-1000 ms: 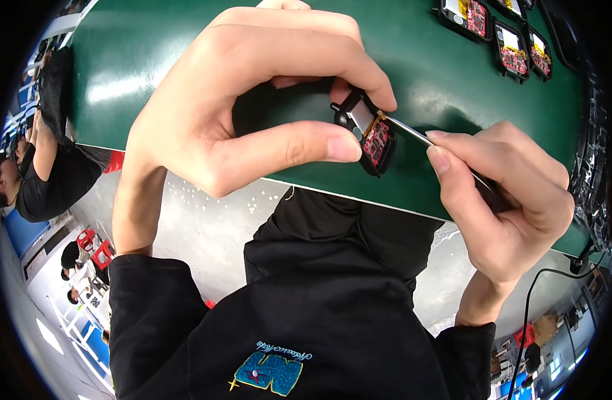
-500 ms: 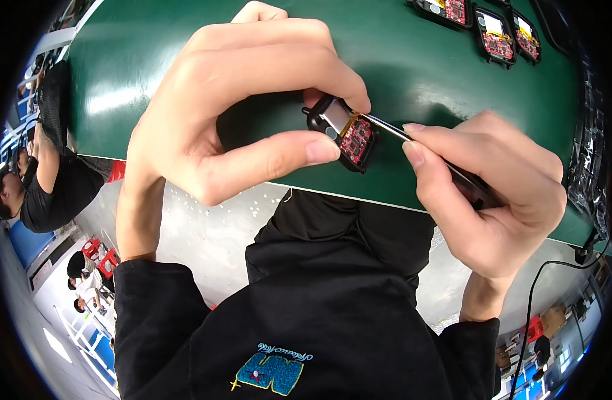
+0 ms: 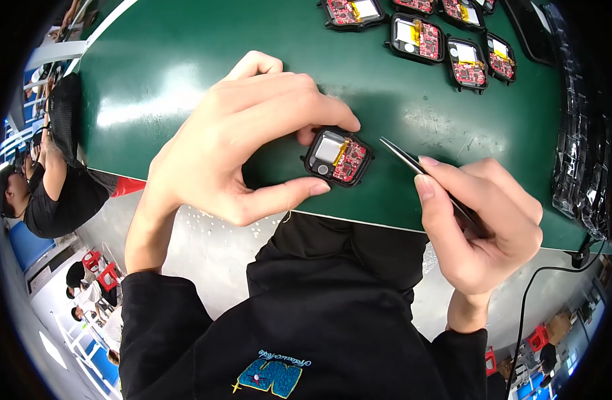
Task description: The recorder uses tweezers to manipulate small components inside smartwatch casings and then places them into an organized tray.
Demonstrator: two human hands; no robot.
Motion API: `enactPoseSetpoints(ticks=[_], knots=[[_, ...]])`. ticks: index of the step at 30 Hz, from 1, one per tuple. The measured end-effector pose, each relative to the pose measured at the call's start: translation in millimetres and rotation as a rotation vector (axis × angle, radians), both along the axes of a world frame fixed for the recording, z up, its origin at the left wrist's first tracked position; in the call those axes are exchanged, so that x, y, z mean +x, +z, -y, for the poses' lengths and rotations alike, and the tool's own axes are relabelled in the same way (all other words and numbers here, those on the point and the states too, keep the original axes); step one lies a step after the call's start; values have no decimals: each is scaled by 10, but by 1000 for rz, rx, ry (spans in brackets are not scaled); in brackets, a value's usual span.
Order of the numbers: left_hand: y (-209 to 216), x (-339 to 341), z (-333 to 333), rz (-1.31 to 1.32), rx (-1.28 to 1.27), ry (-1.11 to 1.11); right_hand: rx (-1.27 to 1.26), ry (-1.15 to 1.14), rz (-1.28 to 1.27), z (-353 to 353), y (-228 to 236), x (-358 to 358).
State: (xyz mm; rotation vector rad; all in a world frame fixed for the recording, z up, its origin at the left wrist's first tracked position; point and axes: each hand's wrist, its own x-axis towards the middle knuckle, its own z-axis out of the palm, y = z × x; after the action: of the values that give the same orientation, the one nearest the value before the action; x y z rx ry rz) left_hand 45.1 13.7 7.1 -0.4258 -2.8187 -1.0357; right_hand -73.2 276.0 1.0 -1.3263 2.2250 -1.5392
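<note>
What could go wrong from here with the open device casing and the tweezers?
If the right hand slips, the pointed tweezers could scratch the exposed red circuit board. Their tip might also snag the thin yellow strip beside it. The left hand, curved around the black device casing, could nudge it.

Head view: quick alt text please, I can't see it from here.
The left hand curves around a small open black gadget with a red circuit board, at a green table, while the right hand holds tweezers, tips apart from it. Similar open gadgets sit toward the table's far right.
</note>
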Motion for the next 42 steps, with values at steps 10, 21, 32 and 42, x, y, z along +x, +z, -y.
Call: enactPoseSetpoints(ticks=[10,21,32,42], knots=[[-25,-12,-37,-63,-51,14,-126,35,-212,120,-247,85],[15,-37,-48,-78,-44,17,-119,83,-343,120,-235,76],[256,-606,206,-209,95,222,-225,-92,-35,11,-99,65],[132,-1604,819,-313,-176,216,-227,-138,-17,-27,-85,37]])
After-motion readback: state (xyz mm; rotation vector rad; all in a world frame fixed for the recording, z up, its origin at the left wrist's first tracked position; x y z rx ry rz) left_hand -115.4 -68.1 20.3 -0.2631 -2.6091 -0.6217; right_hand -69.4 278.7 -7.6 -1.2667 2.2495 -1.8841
